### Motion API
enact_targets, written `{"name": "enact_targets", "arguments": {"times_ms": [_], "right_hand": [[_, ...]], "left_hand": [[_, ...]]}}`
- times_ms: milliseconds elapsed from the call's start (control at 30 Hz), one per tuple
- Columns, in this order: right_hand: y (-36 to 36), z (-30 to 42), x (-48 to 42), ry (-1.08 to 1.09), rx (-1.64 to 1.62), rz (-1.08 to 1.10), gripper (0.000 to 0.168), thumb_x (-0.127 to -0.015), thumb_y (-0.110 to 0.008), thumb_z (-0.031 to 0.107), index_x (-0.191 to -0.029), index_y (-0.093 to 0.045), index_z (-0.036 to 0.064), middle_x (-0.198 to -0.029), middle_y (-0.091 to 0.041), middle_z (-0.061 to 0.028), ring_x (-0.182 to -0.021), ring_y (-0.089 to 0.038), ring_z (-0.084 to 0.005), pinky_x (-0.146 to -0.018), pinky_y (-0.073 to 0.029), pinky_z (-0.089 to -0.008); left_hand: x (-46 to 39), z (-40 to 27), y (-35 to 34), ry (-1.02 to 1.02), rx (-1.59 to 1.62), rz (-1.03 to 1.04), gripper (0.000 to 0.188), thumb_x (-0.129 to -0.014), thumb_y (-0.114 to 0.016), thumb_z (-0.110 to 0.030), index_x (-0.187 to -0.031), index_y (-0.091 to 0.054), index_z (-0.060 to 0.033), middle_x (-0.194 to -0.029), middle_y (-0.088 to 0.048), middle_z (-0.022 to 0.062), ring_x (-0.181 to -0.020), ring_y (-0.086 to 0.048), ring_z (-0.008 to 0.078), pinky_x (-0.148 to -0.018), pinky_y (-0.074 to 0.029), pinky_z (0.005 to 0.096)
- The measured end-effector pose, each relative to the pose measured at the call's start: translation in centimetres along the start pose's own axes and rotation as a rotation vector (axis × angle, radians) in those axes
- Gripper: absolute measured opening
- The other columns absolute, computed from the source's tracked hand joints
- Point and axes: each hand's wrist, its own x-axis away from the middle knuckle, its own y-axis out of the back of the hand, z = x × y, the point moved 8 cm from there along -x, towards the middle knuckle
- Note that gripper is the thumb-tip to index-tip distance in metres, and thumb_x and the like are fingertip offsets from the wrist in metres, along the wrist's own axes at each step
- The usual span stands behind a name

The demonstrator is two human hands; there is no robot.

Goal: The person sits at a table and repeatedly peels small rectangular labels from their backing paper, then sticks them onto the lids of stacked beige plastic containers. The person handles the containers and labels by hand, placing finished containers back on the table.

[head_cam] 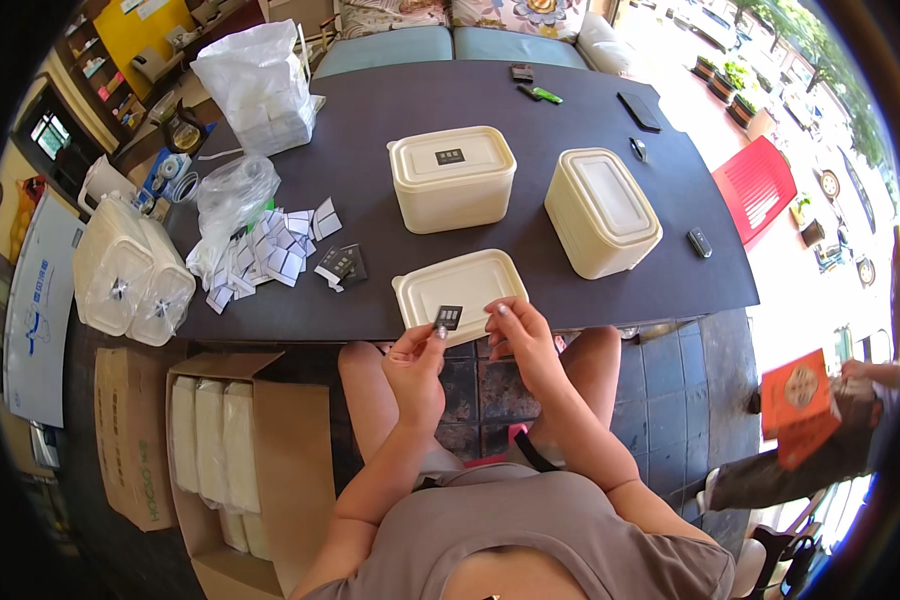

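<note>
My left hand (420, 364) pinches a small black sticker (449, 316) with pale printing over the near edge of a cream plastic lid (461, 285). That lid lies at the table's front edge. Beside its right end is my right hand (523, 337), thumb and fingertips close together; whether they hold anything is too small to tell. Behind the lid stands a stack of cream lids (454, 191) with a black sticker on its top one. Another stack of cream lids (604, 214) is at the right. Black stickers (343, 264) lie left of the lid, next to a pile of white paper pieces (266, 251).
Wrapped cream containers (116, 285) and a white plastic bag (259, 97) stand at the table's left. A key fob (699, 243), phone (639, 112) and watch (638, 150) lie at the right. Below left is an open carton (292, 450). A person (787, 472) carries an orange box at the far right.
</note>
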Motion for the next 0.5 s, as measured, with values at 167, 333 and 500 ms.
{"name": "enact_targets", "arguments": {"times_ms": [167,333,500], "right_hand": [[-1.8,-0.9,-0.2,-0.012,-0.037,0.101,0.018,-0.087,-0.057,0.018,-0.090,-0.059,0.000,-0.078,-0.057,-0.0007,-0.068,-0.051,-0.0042,-0.054,-0.043,-0.0195],[-1.6,-1.2,-0.6,0.001,0.037,0.045,0.013,-0.084,-0.060,0.012,-0.083,-0.060,-0.001,-0.069,-0.058,-0.0019,-0.058,-0.051,-0.0066,-0.049,-0.042,-0.0211],[-1.5,4.1,-0.6,0.462,0.704,-0.143,0.009,-0.076,-0.063,0.008,-0.078,-0.061,-0.001,-0.070,-0.061,-0.0145,-0.063,-0.061,-0.0236,-0.056,-0.047,-0.0295]], "left_hand": [[0.8,3.0,-0.9,0.324,0.457,0.024,0.008,-0.083,-0.060,-0.007,-0.088,-0.061,-0.0013,-0.077,-0.061,0.0040,-0.053,-0.045,0.0032,-0.042,-0.035,0.0181],[1.2,3.9,-0.8,0.382,0.442,0.040,0.012,-0.083,-0.058,-0.004,-0.094,-0.061,-0.0002,-0.081,-0.062,0.0041,-0.054,-0.044,0.0030,-0.043,-0.035,0.0169],[1.0,0.9,0.1,-0.084,-0.294,0.110,0.034,-0.078,-0.060,0.003,-0.112,-0.056,0.0016,-0.094,-0.061,0.0067,-0.059,-0.044,0.0026,-0.048,-0.037,0.0156]]}}
